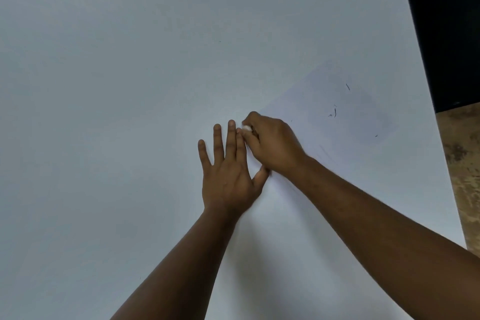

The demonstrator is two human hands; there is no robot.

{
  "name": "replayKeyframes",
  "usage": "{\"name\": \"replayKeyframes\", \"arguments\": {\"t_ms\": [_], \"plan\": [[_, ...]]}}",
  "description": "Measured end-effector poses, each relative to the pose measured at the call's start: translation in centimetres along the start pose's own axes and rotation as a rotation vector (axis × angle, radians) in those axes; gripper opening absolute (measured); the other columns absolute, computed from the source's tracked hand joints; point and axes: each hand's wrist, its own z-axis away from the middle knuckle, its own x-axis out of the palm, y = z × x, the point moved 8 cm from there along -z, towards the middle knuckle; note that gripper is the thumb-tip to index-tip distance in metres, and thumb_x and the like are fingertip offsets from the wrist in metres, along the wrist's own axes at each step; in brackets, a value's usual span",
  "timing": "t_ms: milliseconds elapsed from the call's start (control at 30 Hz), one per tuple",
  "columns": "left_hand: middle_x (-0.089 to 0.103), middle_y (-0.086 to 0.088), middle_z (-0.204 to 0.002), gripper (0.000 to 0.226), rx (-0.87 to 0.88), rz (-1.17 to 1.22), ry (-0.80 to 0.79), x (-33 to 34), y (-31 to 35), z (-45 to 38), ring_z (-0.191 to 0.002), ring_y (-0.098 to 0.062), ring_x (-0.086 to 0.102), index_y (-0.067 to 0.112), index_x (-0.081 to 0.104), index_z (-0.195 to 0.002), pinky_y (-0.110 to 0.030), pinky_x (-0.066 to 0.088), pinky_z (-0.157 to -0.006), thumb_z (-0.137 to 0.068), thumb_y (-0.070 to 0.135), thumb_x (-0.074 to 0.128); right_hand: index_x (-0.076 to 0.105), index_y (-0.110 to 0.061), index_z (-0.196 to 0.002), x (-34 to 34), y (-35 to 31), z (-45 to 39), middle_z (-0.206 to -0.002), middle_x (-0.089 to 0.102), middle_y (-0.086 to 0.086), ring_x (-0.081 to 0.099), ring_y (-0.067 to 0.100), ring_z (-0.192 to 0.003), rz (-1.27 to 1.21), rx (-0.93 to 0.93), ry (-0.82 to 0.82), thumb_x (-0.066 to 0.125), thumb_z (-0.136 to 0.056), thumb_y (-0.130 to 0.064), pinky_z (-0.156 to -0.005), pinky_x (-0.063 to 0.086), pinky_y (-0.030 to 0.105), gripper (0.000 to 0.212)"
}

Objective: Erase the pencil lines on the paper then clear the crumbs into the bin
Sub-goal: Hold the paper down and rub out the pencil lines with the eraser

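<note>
Right, your paper lies flat on the white surface, off to your right, its edges barely standing out from the white beneath it. Your right hand is curled tight around a small white eraser, pinching it at the fingertips, with only a sliver of it peeking out near the paper's left edge. That close grip looks meant to put pressure straight down through the tip as you rub.

Your left hand is spread wide and flat, fingers straight, pressing down just beside the eraser and touching your right hand. I'd say that's your anchor: it pins the sheet so the rubbing doesn't drag or crease it.

Further out on the paper, dark crumbs are scattered well apart from your hands, a few thin curls toward the far right. A faint grey smudge sits among them, so some erasing looks done there, and I can't make out any clear pencil lines left.

As for containers, no bin is plainly in view; the dark shape past the right edge of the surface might be one, but I can't tell, nor what's in it. The crumbs haven't been cleared yet.
</note>
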Motion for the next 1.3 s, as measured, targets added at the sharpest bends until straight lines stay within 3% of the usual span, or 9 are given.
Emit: {"name": "replayKeyframes", "arguments": {"t_ms": [100, 333, 533, 700, 833, 967, 1067, 1167, 1300], "plan": [[0.005, -0.006, -0.172, 0.091, -0.006, 0.014, -0.005, 0.0, 0.0, 0.1, -0.158, -0.029, -0.007, 0.012, 0.013, -0.163, -0.061, 0.000, -0.125, -0.098, 0.075, 0.018, 0.059, -0.010, -0.097, -0.9, 1.1, -0.7, -0.080, 0.064, 0.006, 0.061, 0.029, -0.069, 0.105, -0.041, 0.073, 0.045, -0.099, -0.026, -0.062, 0.052, 0.039, 0.021], [-0.002, -0.005, -0.172, 0.092, -0.020, -0.011, -0.036, 0.1, 0.0, -0.1, -0.158, -0.029, -0.013, 0.011, 0.010, -0.163, -0.063, -0.003, -0.124, -0.098, 0.075, 0.013, 0.055, -0.006, -0.092, -5.1, 5.6, -2.4, -0.074, 0.061, 0.010, 0.059, 0.033, -0.066, 0.158, 0.139, 0.214, 0.048, -0.097, -0.022, -0.059, 0.043, 0.034, 0.017], [0.006, -0.007, -0.172, 0.093, 0.016, -0.009, -0.005, -0.1, 0.2, 0.0, -0.158, -0.031, -0.005, 0.010, 0.016, -0.163, -0.063, 0.001, -0.124, -0.097, 0.075, 0.013, 0.058, -0.014, -0.100, 0.1, -0.4, 0.6, -0.084, 0.065, 0.001, 0.061, 0.024, -0.073, 0.089, 0.014, -0.031, 0.046, -0.101, -0.031, -0.065, 0.049, 0.035, 0.020], [-0.002, -0.005, -0.172, 0.091, -0.015, -0.011, -0.039, 0.1, 0.1, -0.1, -0.158, -0.028, -0.014, 0.010, 0.009, -0.163, -0.063, -0.006, -0.123, -0.099, 0.074, 0.017, 0.056, -0.009, -0.097, -4.2, 5.1, -1.7, -0.084, 0.063, 0.011, 0.062, 0.037, -0.075, 0.248, 0.099, 0.117, 0.046, -0.098, -0.023, -0.062, 0.048, 0.039, 0.017], [-0.007, -0.004, -0.172, 0.091, -0.021, -0.018, -0.062, 0.3, 0.0, -0.1, -0.157, -0.027, -0.018, 0.012, 0.003, -0.163, -0.063, -0.007, -0.123, -0.098, 0.076, 0.012, 0.057, -0.007, -0.095, -6.6, 7.8, -2.1, -0.080, 0.065, 0.012, 0.062, 0.036, -0.073, 0.194, 0.209, 0.199, 0.048, -0.096, -0.022, -0.063, 0.047, 0.037, 0.019], [0.002, -0.005, -0.172, 0.090, -0.011, -0.012, -0.032, 0.1, 0.1, 0.0, -0.158, -0.030, -0.010, 0.011, 0.011, -0.163, -0.064, -0.004, -0.123, -0.099, 0.075, 0.015, 0.061, -0.010, -0.098, -2.5, 2.9, -0.6, -0.077, 0.067, 0.007, 0.063, 0.030, -0.070, -0.008, 0.108, 0.091, 0.053, -0.097, -0.025, -0.064, 0.050, 0.037, 0.017], [0.005, -0.006, -0.172, 0.091, 0.001, -0.019, -0.025, 0.1, 0.1, -0.1, -0.158, -0.030, -0.007, 0.013, 0.009, -0.163, -0.064, -0.002, -0.123, -0.097, 0.076, 0.014, 0.060, -0.013, -0.100, -0.3, 0.5, 0.1, -0.081, 0.066, 0.001, 0.061, 0.022, -0.069, 0.037, 0.042, 0.027, 0.051, -0.100, -0.028, -0.064, 0.051, 0.034, 0.018], [0.003, -0.006, -0.172, 0.091, -0.003, -0.014, -0.034, 0.0, 0.1, -0.1, -0.158, -0.030, -0.009, 0.012, 0.010, -0.163, -0.064, -0.005, -0.123, -0.098, 0.076, 0.014, 0.060, -0.011, -0.098, -1.1, 1.7, -0.9, -0.082, 0.065, 0.006, 0.063, 0.031, -0.069, 0.163, 0.031, 0.117, 0.048, -0.099, -0.025, -0.060, 0.051, 0.037, 0.019], [-0.005, -0.005, -0.172, 0.091, -0.009, -0.029, -0.063, 0.0, 0.1, 0.0, -0.157, -0.029, -0.017, 0.010, 0.007, -0.163, -0.064, -0.007, -0.123, -0.098, 0.075, 0.013, 0.058, -0.005, -0.094, -5.8, 7.6, -2.5, -0.080, 0.065, 0.015, 0.064, 0.038, -0.073, 0.251, 0.259, 0.302, 0.049, -0.096, -0.019, -0.062, 0.047, 0.038, 0.016]]}}
